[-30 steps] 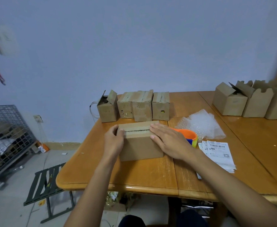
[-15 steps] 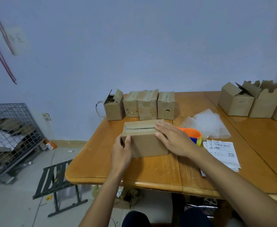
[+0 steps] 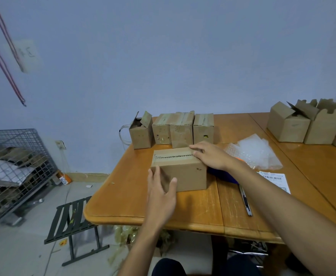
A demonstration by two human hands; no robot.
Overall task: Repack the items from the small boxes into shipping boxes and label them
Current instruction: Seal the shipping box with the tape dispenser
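A brown shipping box lies on the wooden table, its top seam closed with tape. My left hand is at the box's front left corner, fingers straight along the left side and thumb on the front face. My right hand rests flat on the right end of the top, fingertips on the tape seam. Behind the box stand several small boxes; the leftmost one has its flaps open. A stack of printed shipping labels lies to the right, beside my right forearm.
Bubble wrap and a blue and orange tape dispenser lie right of the box. A utility knife lies near the front edge. More cardboard boxes stand at the far right. A wire cage and folding stool are on the floor.
My left hand slid from the box's left end down to its front left corner. My right hand moved along the tape toward the right end of the top.
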